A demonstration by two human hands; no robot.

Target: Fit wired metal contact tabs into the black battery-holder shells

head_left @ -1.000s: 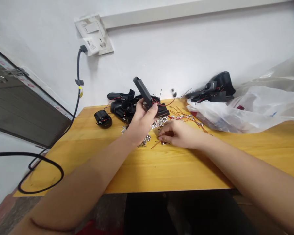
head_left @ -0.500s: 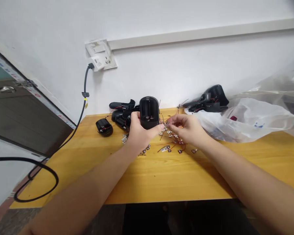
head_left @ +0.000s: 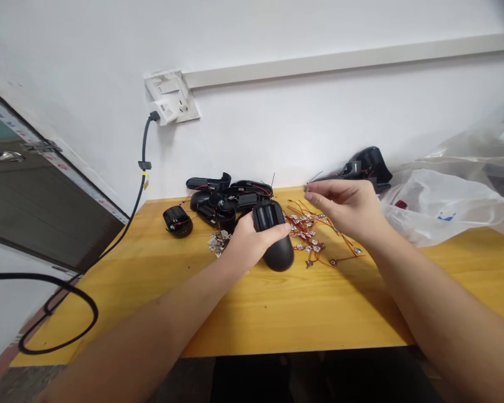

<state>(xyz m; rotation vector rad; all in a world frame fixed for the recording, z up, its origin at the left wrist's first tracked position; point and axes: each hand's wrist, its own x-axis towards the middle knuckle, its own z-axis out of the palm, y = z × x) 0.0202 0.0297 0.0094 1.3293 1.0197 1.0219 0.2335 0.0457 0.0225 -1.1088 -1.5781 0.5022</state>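
My left hand [head_left: 250, 240] is closed round a black plastic battery housing [head_left: 279, 252], which is tilted, with its slotted end away from me. My right hand [head_left: 346, 207] is raised to the right of it, thumb and forefinger pinching a small metal contact [head_left: 307, 190]. Between and below the hands lies a spread of metal contacts with red wires [head_left: 308, 246]. A heap of loose metal contacts [head_left: 219, 242] sits just left of my left hand.
Several black plastic housings [head_left: 218, 204] are piled by the wall, and a single housing [head_left: 177, 220] stands to their left. More black parts [head_left: 372, 165] and a clear plastic bag [head_left: 449, 207] are at the right. A black cable [head_left: 144, 151] hangs from the socket [head_left: 174, 98].
The housing in my left hand has come down and tipped over, its long rounded body now showing. My right hand has moved away from it, up and to the right.
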